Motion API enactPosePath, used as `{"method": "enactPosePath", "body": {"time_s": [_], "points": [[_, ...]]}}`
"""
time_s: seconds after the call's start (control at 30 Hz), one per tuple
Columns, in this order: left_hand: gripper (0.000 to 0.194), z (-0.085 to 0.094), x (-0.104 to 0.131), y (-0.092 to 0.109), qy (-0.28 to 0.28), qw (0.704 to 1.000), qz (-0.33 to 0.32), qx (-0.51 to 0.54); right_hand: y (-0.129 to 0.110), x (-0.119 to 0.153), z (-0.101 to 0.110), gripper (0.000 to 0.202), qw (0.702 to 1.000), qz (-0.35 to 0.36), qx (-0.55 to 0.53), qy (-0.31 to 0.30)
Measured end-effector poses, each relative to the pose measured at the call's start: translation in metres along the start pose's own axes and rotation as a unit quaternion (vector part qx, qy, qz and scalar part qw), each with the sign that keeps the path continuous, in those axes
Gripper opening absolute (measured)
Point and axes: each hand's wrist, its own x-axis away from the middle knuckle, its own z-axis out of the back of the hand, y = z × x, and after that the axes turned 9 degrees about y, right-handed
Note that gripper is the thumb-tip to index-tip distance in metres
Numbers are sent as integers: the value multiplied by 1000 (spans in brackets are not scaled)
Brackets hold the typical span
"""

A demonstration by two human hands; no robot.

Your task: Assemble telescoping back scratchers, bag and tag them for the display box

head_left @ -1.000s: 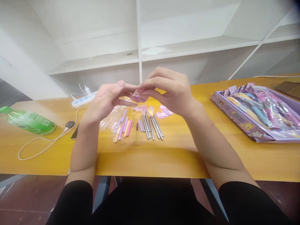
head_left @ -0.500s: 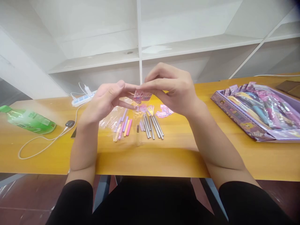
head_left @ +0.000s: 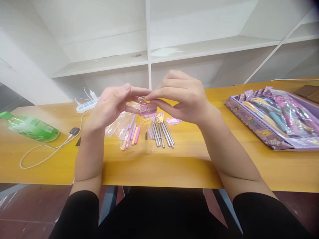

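Up close, the right hand [head_left: 183, 96] pinches a pink card [head_left: 148, 109] near its top edge, above the table [head_left: 159, 172]; the left hand [head_left: 112, 106] reaches its fingers in alongside, grip impossible to tell. Below lie coloured handles [head_left: 137, 134] beside metal rods [head_left: 161, 135]; beyond, loose labels [head_left: 173, 121], then white shelving [head_left: 149, 39].

Wood-toned tabletop [head_left: 159, 171], from left to right: a green-capped bottle [head_left: 32, 127], a looped white cable [head_left: 59, 145], a white power strip [head_left: 86, 106], clear plastic [head_left: 116, 126], coloured sticks [head_left: 134, 132] (partly beneath that plastic), metal rods [head_left: 163, 134] with claw-like heads, printed cards [head_left: 173, 121] and a shallow purple box [head_left: 249, 122].
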Motion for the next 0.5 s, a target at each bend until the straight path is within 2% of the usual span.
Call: {"method": "enactPosePath", "body": {"time_s": [0.17, 0.37, 0.5], "points": [[35, -4, 3, 7, 33, 998, 16, -57, -4, 2, 4, 22, 999, -25, -5, -24], [43, -11, 6, 11, 59, 993, 5, -105, -4, -2, 8, 20, 995, -89, -24, 34], [37, -11, 6, 12, 51, 989, -9, -142, -2, -4, 7, 13, 990, -108, -85, -7]]}}
